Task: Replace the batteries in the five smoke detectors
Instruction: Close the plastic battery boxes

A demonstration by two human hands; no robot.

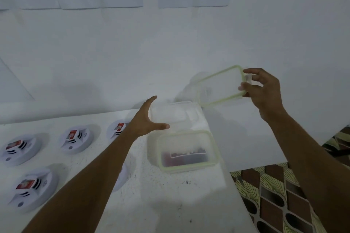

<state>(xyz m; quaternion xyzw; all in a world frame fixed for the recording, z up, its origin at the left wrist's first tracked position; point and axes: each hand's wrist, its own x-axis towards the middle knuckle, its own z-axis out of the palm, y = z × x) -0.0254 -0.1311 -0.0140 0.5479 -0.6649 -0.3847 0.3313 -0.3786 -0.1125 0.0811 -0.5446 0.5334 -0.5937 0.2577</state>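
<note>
Now the left hand (145, 119) is spread wide, straight fingers and thumb against the left end of the open box (176, 113). The right hand (263, 91) pinches the lid (221, 85), raised just right of that box. Detectors (75, 139) lie on the counter (170, 204) left of it.

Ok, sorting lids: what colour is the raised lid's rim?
Pale green, on the lid, seen in head view.
</note>
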